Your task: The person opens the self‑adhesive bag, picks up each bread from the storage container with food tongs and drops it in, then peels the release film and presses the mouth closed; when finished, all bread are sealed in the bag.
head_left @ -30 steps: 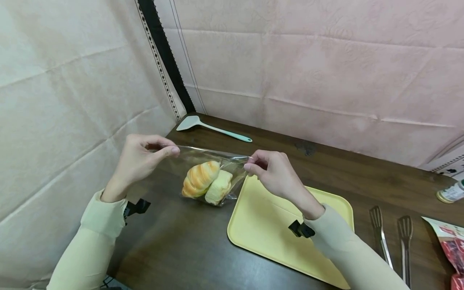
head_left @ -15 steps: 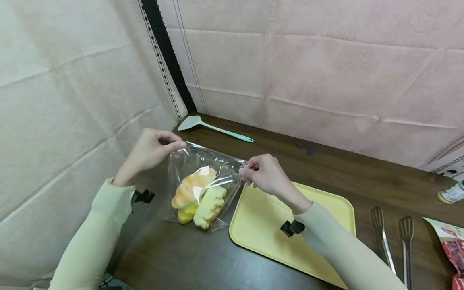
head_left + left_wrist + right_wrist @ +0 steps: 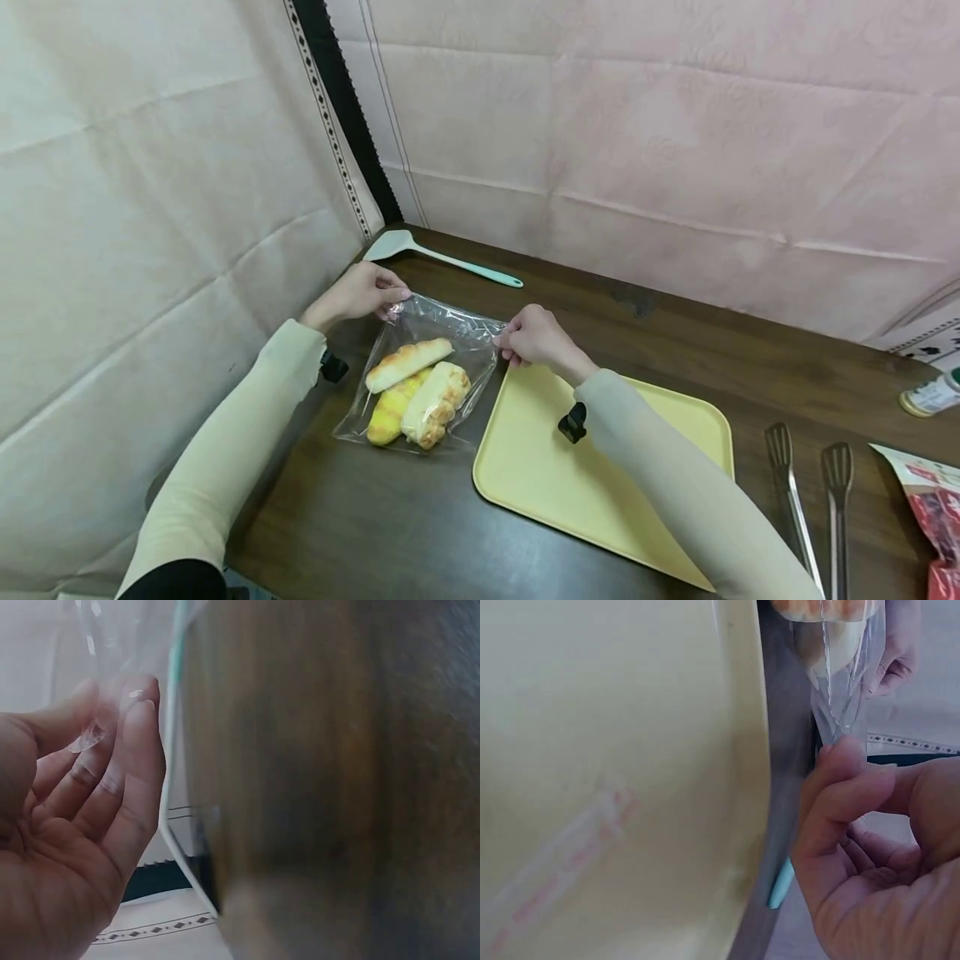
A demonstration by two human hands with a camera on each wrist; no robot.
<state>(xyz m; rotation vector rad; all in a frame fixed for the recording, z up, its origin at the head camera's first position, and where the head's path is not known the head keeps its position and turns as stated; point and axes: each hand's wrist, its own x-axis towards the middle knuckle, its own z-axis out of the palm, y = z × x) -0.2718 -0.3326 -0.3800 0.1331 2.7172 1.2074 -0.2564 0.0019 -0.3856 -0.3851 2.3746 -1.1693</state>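
Note:
A clear plastic bag hangs between both hands over the dark table, left of a yellow tray. Inside it lie three breads: a golden-topped roll, a yellow one and a pale one with browned edges. My left hand pinches the bag's upper left corner; in the left wrist view its thumb and fingers meet on the clear film. The upper right corner is pinched by my right hand, beside the tray's far left corner. From the right wrist, the film runs taut from the fingertips.
Behind the bag lies a mint-green spatula. Two metal tongs-like utensils with slotted heads rest right of the tray. Farther right are a red-and-white packet and a small green-capped jar. Cloth-covered walls stand behind and left.
The bag has turned from nearly edge-on to broad side up, showing all three breads. My left hand has moved right and slightly away; the right hand has shifted a little left.

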